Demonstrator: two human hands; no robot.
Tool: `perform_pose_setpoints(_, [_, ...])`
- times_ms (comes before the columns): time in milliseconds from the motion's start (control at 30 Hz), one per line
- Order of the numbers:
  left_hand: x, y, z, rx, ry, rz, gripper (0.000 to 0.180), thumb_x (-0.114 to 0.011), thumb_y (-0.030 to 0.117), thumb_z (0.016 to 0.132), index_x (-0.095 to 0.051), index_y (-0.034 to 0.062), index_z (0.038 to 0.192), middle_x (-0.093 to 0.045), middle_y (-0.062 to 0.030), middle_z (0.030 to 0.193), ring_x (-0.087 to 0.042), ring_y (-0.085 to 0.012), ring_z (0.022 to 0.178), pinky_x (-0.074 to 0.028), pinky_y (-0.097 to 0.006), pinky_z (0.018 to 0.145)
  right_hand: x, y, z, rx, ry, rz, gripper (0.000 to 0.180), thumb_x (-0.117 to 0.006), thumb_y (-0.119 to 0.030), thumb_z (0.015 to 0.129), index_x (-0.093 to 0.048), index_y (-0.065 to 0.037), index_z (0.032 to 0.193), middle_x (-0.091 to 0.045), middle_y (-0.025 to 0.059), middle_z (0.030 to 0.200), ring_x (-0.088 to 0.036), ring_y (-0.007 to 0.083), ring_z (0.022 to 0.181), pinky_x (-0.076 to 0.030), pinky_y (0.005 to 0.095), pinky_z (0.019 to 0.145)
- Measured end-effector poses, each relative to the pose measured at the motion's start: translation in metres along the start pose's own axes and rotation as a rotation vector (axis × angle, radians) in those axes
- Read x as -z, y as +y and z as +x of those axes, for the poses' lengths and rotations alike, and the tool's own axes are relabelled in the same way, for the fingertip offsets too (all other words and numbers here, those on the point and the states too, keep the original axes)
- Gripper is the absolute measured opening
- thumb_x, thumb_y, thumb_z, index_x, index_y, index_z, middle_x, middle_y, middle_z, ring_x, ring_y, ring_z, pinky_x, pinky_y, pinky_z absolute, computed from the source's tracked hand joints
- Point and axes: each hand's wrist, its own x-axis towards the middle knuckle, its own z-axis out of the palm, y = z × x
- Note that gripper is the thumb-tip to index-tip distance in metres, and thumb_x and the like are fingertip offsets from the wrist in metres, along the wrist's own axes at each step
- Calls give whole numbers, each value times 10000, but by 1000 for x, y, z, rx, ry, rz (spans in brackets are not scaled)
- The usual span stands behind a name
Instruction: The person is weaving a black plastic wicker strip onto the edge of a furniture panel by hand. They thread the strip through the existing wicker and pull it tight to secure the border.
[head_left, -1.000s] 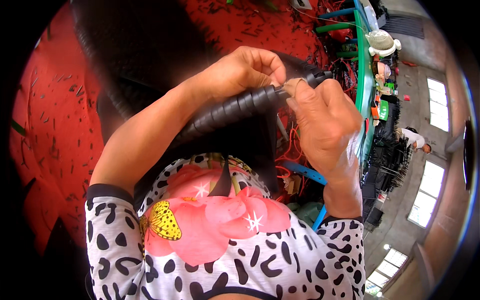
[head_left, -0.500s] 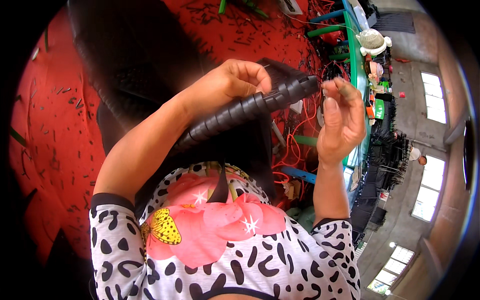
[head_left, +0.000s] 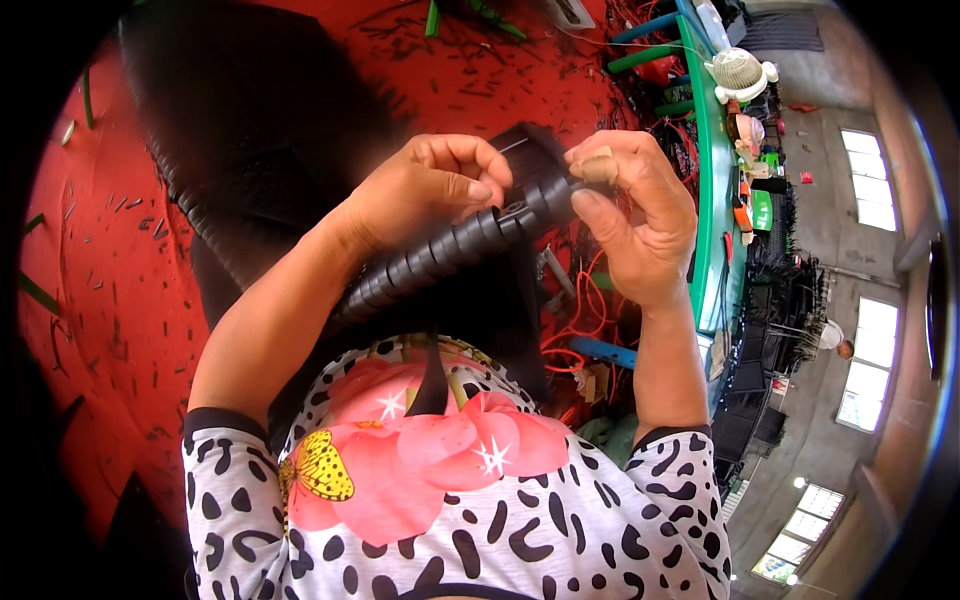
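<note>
A length of black spiral cable wrap slants up to the right in front of my body, its coils stacked along it. Beside its upper part is my left hand, fingers curled and thumb drawn in against them; what they pinch, if anything, is hidden. At the wrap's upper right end, the thumb and fingers of my right hand close around the last coils. A tan strip covers one right finger. Thin dark strands show between the coils near the left fingertips.
Black sheeting covers my lap and spreads up left. Dark scraps litter the red floor covering. On the right, a green-edged bench carries a white fan and several small items. Red cables hang beside a blue bar.
My right hand has moved left from beside the wrap's end onto it. My left hand has shifted slightly left and down, and the wrap's end has moved left and lower.
</note>
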Motion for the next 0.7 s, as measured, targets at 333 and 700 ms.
perform_pose_setpoints(333, [-28, 3, -13, 61, -105, 156, 425, -772, 236, 645, -592, -24, 929, -575, -13, 818, -525, -85, 774, -419, -208, 703, -23, 7, -35, -152, 235, 643, 588, -740, -84, 736, -392, 28, 1197, -538, 111, 1001, -527, 202, 980, -410, 332, 901])
perform_pose_setpoints(700, [-51, -11, -18, 41, -127, 427, 355, -795, 189, 639, -573, -2, 839, -528, -26, 785, -482, -119, 736, -388, -246, 677, -23, 4, -64, -124, 325, 770, 611, -763, -162, 701, -406, -31, 1180, -510, 87, 910, -501, 209, 843, -431, 357, 792])
